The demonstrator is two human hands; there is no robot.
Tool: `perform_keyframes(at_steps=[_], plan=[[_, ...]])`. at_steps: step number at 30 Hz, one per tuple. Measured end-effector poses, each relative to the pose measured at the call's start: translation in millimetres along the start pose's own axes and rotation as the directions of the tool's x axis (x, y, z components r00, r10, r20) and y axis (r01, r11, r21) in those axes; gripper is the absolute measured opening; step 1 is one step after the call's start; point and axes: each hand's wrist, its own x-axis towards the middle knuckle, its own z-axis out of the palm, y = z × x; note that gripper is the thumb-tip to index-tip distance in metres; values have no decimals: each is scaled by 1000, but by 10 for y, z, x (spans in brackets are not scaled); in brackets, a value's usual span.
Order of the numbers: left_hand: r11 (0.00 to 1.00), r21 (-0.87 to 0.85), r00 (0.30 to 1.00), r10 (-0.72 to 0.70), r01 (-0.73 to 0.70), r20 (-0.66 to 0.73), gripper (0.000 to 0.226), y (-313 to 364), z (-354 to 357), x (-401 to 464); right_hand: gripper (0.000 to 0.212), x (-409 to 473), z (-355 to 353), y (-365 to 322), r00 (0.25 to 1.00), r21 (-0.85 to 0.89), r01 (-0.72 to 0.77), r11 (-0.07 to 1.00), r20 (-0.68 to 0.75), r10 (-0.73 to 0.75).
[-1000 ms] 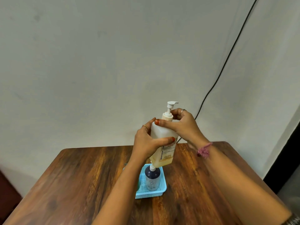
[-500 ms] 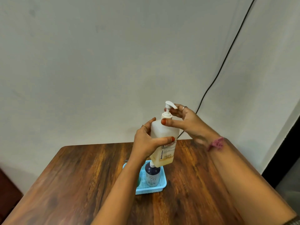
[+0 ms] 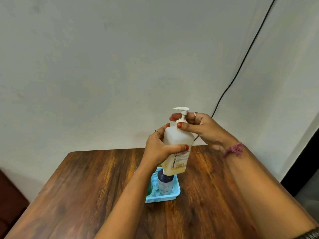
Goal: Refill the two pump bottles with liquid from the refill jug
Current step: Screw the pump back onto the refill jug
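Above table point(image 3: 86, 178): pump head point(image 3: 181, 109) now turned leftward.

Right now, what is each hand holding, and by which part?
Both hold the pump bottle: left hand around its body, right hand at the collar under the pump.

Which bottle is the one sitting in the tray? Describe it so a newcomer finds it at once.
Start at the wooden table and find the light blue mesh tray near its middle. The small bottle stands upright in it, clear-bodied with a dark navy top. Unlike the larger pump bottle of yellowish liquid held above it in both hands, it is untouched.
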Motion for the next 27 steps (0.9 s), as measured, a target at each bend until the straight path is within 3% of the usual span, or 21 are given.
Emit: perform_keyframes(at_steps=[6,10,17,23,27], plan=[[1000,-4,999,-14,13,-38,105,-56,-58,4,22,60,290,70,958,-167,96,981,-252,-137],[1000,-23,998,-22,20,-57,106,-115,-113,0,25,89,439,102,936,-239,95,966,-309,-168],[997,-72,999,-29,32,38,89,-182,-322,13,30,113,588,163,927,-201,71,977,-349,-139],[986,-152,996,-57,68,74,93,-245,-519,79,86,-29,629,265,951,-100,14,995,-308,-44],[980,-183,994,-60,76,90,87,-295,-614,104,110,-113,734,435,955,-123,-91,988,-292,51]])
